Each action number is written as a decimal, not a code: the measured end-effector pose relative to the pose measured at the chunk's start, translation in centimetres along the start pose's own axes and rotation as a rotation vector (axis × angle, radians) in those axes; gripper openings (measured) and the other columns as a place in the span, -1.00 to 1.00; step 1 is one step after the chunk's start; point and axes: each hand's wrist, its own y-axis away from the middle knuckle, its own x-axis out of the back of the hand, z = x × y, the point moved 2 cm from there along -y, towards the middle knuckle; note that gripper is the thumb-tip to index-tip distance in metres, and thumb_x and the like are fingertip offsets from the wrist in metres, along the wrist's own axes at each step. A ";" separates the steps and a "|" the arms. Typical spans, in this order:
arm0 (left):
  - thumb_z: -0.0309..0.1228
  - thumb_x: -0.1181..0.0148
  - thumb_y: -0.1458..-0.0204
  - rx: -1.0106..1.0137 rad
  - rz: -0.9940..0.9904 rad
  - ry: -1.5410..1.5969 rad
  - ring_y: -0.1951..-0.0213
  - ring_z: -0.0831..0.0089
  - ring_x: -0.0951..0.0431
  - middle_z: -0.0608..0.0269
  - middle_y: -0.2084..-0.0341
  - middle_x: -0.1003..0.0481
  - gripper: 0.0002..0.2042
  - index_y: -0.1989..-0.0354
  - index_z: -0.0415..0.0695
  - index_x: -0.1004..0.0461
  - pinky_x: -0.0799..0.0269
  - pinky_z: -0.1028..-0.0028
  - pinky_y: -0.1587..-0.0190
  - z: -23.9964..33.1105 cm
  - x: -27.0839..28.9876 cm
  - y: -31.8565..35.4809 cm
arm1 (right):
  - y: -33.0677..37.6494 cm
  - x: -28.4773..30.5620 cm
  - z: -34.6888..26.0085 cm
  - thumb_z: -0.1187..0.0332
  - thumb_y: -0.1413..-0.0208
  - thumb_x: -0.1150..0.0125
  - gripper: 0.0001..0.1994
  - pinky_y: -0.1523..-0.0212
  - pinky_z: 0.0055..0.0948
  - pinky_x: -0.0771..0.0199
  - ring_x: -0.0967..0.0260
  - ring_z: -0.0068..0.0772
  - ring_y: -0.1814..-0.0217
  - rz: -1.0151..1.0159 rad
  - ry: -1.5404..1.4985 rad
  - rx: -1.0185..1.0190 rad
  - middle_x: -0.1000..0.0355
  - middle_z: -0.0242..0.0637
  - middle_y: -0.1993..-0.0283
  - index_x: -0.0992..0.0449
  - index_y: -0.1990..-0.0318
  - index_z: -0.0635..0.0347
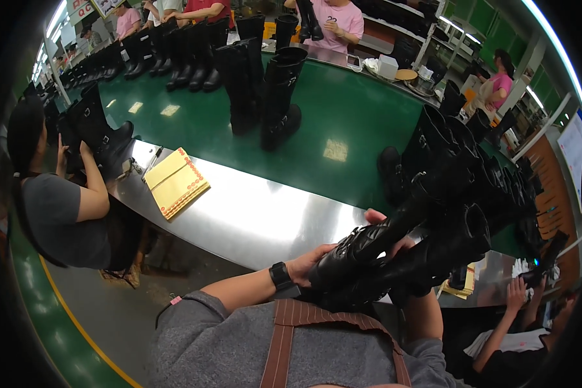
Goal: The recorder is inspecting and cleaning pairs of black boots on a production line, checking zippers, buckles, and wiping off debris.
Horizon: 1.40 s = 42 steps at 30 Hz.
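Two tall black boots lie slantwise against my body, their shafts pointing up and to the right. My left hand (305, 264), with a black watch on the wrist, wraps round the buckled foot end of the farther boot (349, 255). Between the two shafts my right hand (402, 246) shows only in part; it is closed round the nearer boot (427, 258), whose open top faces right. Fingertips also show beyond the farther boot, and I cannot tell which hand they belong to. Most of the right hand is hidden by the black leather.
A steel table edge (252, 216) borders a green conveyor surface (194, 119). On the steel lies a yellow paper stack (176, 182). Black boots stand ahead (279, 97) and crowd the right (427, 139). One co-worker (64, 207) handles a boot at left; another (514, 323) works at right.
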 end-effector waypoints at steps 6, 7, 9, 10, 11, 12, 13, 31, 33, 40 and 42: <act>0.05 -0.08 -0.14 -0.145 0.505 -0.966 -0.42 0.09 0.17 -0.09 -0.40 0.17 -0.09 -0.44 0.10 0.45 0.09 0.12 -0.36 8.6 -2.6 2.0 | 0.4 -1.9 -2.3 0.56 0.21 -0.41 -0.37 -0.20 -0.27 -0.33 -0.35 -0.24 -0.16 0.228 0.472 -0.037 -0.38 -0.11 -0.13 -0.35 -0.13 0.38; 0.12 -0.19 -0.02 -0.385 0.405 -1.186 -0.42 0.12 0.15 -0.07 -0.39 0.14 0.00 -0.44 0.09 0.41 0.11 0.09 -0.36 10.0 -3.7 2.3 | 0.0 -2.4 -2.5 0.62 0.18 -0.43 -0.48 -0.04 -0.39 -0.42 -0.42 -0.36 -0.03 0.204 0.486 0.174 -0.47 -0.22 0.01 -0.44 -0.04 0.30; 0.06 -0.46 0.27 -0.640 0.286 -1.461 -0.42 0.14 0.13 -0.06 -0.38 0.08 0.24 -0.44 0.05 0.43 0.17 0.09 -0.37 11.2 -5.0 1.8 | -1.0 -3.0 -1.6 0.57 0.17 -0.44 -0.47 -0.05 -0.37 -0.41 -0.41 -0.36 -0.04 0.236 0.565 0.145 -0.46 -0.20 0.01 -0.43 -0.05 0.30; -0.01 -0.56 0.37 -0.739 0.257 -1.599 -0.41 0.14 0.11 -0.06 -0.37 0.04 0.33 -0.43 0.00 0.44 0.18 0.12 -0.38 11.2 -5.4 1.4 | -1.3 -3.5 -1.2 0.52 0.16 -0.45 -0.45 -0.06 -0.35 -0.40 -0.40 -0.36 -0.05 0.234 0.627 0.188 -0.45 -0.18 0.00 -0.42 -0.07 0.30; -0.11 -0.61 0.43 -0.598 0.264 -1.575 -0.40 0.15 0.06 -0.06 -0.35 0.01 0.36 -0.42 -0.07 0.44 0.15 0.18 -0.38 10.7 -5.3 0.4 | -1.6 -4.0 -0.8 0.47 0.15 -0.47 -0.44 -0.09 -0.32 -0.38 -0.39 -0.33 -0.07 0.193 0.796 0.226 -0.44 -0.15 -0.01 -0.41 -0.08 0.29; -0.20 -0.65 0.48 -0.461 0.269 -1.553 -0.38 0.15 0.02 -0.06 -0.34 -0.02 0.40 -0.41 -0.14 0.45 0.13 0.23 -0.38 10.0 -5.2 -0.5 | -1.7 -4.4 -0.7 0.41 0.15 -0.48 -0.42 -0.11 -0.29 -0.36 -0.37 -0.30 -0.10 0.135 0.957 0.268 -0.42 -0.12 -0.03 -0.40 -0.09 0.29; -0.24 -0.66 0.50 -0.452 0.252 -1.503 -0.36 0.17 -0.03 -0.05 -0.32 -0.05 0.38 -0.40 -0.20 0.41 0.09 0.28 -0.37 9.5 -5.2 -1.4 | -1.6 -4.3 -0.6 0.31 0.19 -0.52 -0.34 -0.16 -0.23 -0.29 -0.32 -0.18 -0.16 0.143 0.794 0.109 -0.37 -0.07 -0.08 -0.36 -0.11 0.30; -0.68 -0.36 0.20 -0.510 0.277 -1.266 0.16 0.54 -0.55 0.29 0.21 -0.56 -0.54 0.04 -0.24 -0.44 -0.47 0.50 0.05 7.4 -6.2 -1.1 | 0.6 -10.6 -15.2 0.32 0.47 -0.55 -0.56 0.12 -0.30 -0.50 -0.36 -0.14 -0.04 -0.014 1.675 0.501 -0.35 -0.21 -0.07 -0.57 0.27 0.02; -0.67 -0.37 0.20 -0.495 0.229 -1.192 0.16 0.55 -0.54 0.30 0.21 -0.56 -0.53 0.03 -0.24 -0.43 -0.46 0.51 0.04 7.5 -6.3 -1.0 | 0.7 -10.8 -15.2 0.30 0.45 -0.52 -0.59 0.11 -0.28 -0.50 -0.37 -0.13 -0.03 -0.043 1.811 0.469 -0.40 -0.22 -0.03 -0.55 0.32 0.09; -0.50 -0.48 0.23 -0.369 0.191 -1.232 0.01 0.59 -0.42 0.28 0.06 -0.47 -0.36 -0.11 -0.24 -0.35 -0.32 0.52 -0.10 7.5 -6.3 -0.6 | 1.2 -12.1 -15.8 0.40 0.47 -0.43 -0.59 0.12 -0.27 -0.54 -0.43 -0.11 0.02 -0.173 1.769 0.318 -0.30 -0.12 -0.10 -0.59 0.27 0.06; -0.44 -0.49 0.22 -0.568 0.148 -1.361 -0.08 0.55 -0.36 0.22 -0.04 -0.41 -0.26 -0.21 -0.21 -0.25 -0.26 0.50 -0.15 8.0 -6.2 -0.6 | 0.5 -12.1 -16.1 0.36 0.42 -0.51 -0.57 0.07 -0.22 -0.50 -0.42 -0.03 0.01 -0.107 1.725 0.085 -0.16 -0.08 -0.18 -0.58 0.24 0.08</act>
